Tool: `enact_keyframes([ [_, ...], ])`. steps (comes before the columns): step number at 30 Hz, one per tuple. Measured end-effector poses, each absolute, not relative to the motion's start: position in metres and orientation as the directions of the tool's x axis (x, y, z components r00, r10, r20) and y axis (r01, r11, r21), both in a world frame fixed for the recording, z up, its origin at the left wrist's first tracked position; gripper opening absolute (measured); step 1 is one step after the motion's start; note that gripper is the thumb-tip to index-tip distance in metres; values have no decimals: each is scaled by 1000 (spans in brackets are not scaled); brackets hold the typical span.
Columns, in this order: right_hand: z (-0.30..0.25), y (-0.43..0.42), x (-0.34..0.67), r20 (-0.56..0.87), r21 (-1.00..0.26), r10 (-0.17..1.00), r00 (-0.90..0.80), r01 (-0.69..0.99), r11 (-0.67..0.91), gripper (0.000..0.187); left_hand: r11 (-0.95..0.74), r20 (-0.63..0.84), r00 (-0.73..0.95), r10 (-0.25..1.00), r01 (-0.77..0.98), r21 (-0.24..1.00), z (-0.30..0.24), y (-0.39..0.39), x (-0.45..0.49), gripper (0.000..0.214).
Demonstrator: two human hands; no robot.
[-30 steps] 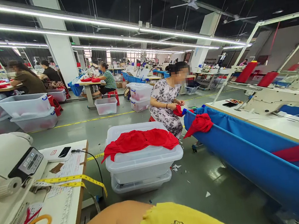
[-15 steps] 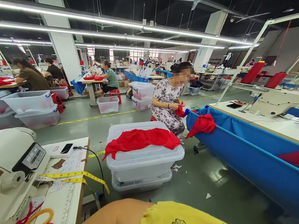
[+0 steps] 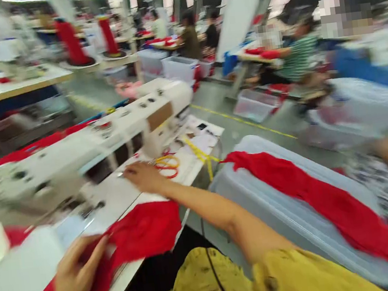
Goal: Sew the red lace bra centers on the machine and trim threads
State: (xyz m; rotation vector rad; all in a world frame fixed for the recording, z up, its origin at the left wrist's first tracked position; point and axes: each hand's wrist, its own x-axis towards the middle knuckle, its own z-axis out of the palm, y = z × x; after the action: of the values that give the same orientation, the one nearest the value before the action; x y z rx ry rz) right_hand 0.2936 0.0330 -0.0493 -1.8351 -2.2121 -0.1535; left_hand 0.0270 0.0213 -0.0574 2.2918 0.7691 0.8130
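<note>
My left hand (image 3: 74, 278) lies at the bottom left on a piece of red fabric (image 3: 144, 232) spread over the white sewing table (image 3: 122, 196); its fingers seem to gather the cloth. My right hand (image 3: 144, 175) reaches across the table, just in front of the white sewing machine (image 3: 107, 132). It sits beside scissors with orange and red handles (image 3: 168, 163). Motion blur hides its fingers.
A yellow tape measure (image 3: 198, 152) hangs over the table's far edge. To the right stands a clear plastic bin (image 3: 256, 194) with red cloth (image 3: 313, 197) draped on its lid. Other people work at tables behind. Red thread cones (image 3: 70, 42) stand at the back left.
The view has swung left and down onto the sewing table. Both my hands have come into sight, the left on red fabric and the right by the scissors.
</note>
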Motion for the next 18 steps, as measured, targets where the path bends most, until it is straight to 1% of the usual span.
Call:
enact_keyframes([
  [1, -58, 38, 295, 301, -116, 938, -172, 970, 215, 34, -609, 355, 569, 742, 349, 713, -60, 17, 20, 19],
  [2, -66, 43, 297, 326, -146, 928, -180, 960, 238, 34, -548, 354, 501, 790, 318, 774, -62, 16, 17, 18],
  [3, -72, 49, 298, 355, -174, 919, -172, 954, 245, 34, -520, 336, 477, 812, 332, 787, -65, 18, 15, 17],
  [7, -73, 57, 295, 480, -261, 869, -118, 927, 270, 36, -490, 342, 421, 840, 317, 812, -69, 26, 16, 18],
  [10, -64, 21, 279, 558, -315, 824, -103, 892, 325, 35, -483, 356, 402, 844, 281, 829, -69, 25, 14, 18],
  [11, -64, -1, 272, 612, -409, 790, -25, 845, 344, 33, -480, 360, 393, 846, 267, 836, -69, 24, 13, 18],
  [12, -66, -26, 266, 630, -512, 775, 57, 780, 359, 31, -475, 364, 383, 849, 254, 842, -68, 24, 11, 18],
  [13, -70, -52, 260, 587, -604, 805, 83, 707, 368, 30, -469, 366, 372, 853, 241, 849, -68, 24, 10, 17],
  [14, -76, -79, 257, 501, -683, 864, 54, 638, 356, 31, -461, 364, 364, 857, 230, 857, -67, 24, 9, 17],
  [15, -84, -103, 256, 407, -728, 913, -16, 598, 335, 33, -453, 359, 362, 861, 222, 863, -67, 24, 8, 16],
  [16, -93, -122, 257, 318, -758, 947, -45, 587, 283, 31, -446, 351, 365, 862, 217, 869, -66, 25, 8, 16],
  [17, -102, -136, 259, 175, -783, 984, -16, 603, 150, 26, -440, 344, 371, 862, 216, 871, -66, 25, 8, 16],
  [18, -112, -144, 263, 58, -781, 997, 48, 624, 16, 18, -440, 339, 380, 861, 219, 871, -67, 26, 8, 15],
])
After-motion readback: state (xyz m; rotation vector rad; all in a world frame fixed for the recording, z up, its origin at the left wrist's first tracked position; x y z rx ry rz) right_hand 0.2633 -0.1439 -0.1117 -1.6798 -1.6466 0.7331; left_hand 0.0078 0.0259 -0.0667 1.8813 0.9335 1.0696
